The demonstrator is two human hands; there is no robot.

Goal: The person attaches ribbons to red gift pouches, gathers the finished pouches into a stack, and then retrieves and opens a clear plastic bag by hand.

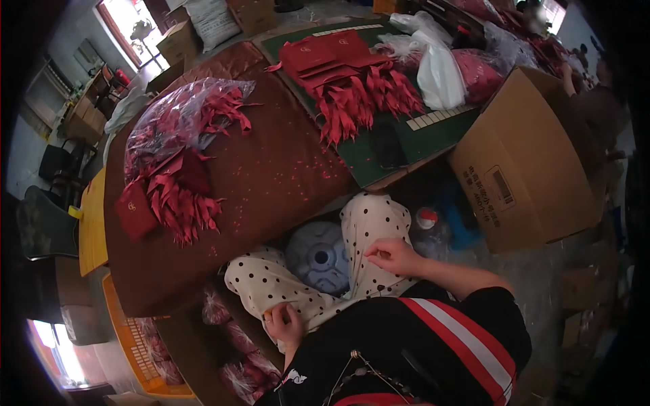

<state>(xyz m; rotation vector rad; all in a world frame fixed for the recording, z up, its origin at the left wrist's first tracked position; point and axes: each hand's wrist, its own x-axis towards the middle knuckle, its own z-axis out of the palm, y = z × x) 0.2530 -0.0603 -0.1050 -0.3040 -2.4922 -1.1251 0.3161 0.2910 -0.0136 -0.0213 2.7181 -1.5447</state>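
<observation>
My left hand (286, 326) rests on my left thigh with its fingers curled, and a small orange thing (268, 315) shows at the fingertips, too little of it visible to name. Above the other thigh of the dotted trousers (371, 220) is my right hand (396, 258), its fingers bent in toward the thumb; whether anything small is pinched there I cannot make out. On the brown cloth ahead lie red pouches (137, 208) with bunched ribbon ends, beside a clear plastic bag (159, 122) of similar red pieces. More red pouches (325, 61) are stacked farther back.
Red scraps dot the brown-covered table (271, 135). A dark phone (387, 145) lies on the green board (362, 162). An open cardboard box (521, 162) stands at right. An orange crate (125, 338) and bagged red items (247, 365) sit low at left. Another person (599, 101) is at far right.
</observation>
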